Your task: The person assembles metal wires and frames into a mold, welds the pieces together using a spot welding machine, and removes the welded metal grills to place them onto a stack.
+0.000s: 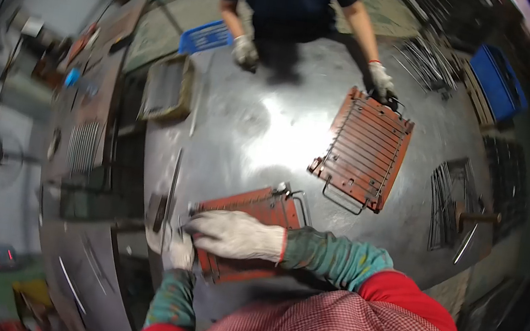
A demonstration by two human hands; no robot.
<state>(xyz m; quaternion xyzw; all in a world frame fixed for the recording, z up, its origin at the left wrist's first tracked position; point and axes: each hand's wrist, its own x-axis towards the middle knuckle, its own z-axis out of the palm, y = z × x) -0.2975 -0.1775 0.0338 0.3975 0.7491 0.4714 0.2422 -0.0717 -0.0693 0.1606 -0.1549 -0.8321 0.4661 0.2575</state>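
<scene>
A red jig plate (pixel 258 213) lies at a slant on the metal table in front of me, with metal fittings and a bent wire handle (pixel 302 206) at its far right corner. My right hand (pixel 235 232), in a white glove, reaches leftward across this plate, its fingers together and bent down at the left edge. Close beside those fingertips, my gloved left hand (pixel 182 251) is closed at the same edge. What either hand grips is too small and blurred to name. A thin metal bar (pixel 174 183) stretches away from me just beyond the left hand.
Across the table (pixel 251 119), a co-worker's gloved hand (pixel 381 80) touches a second red jig (pixel 370 146) carrying a wire grid. Wire racks (pixel 450 195) and a hammer (pixel 480 217) lie at right, loose wire parts (pixel 428 65) at the back, a tray (pixel 169 88) at left.
</scene>
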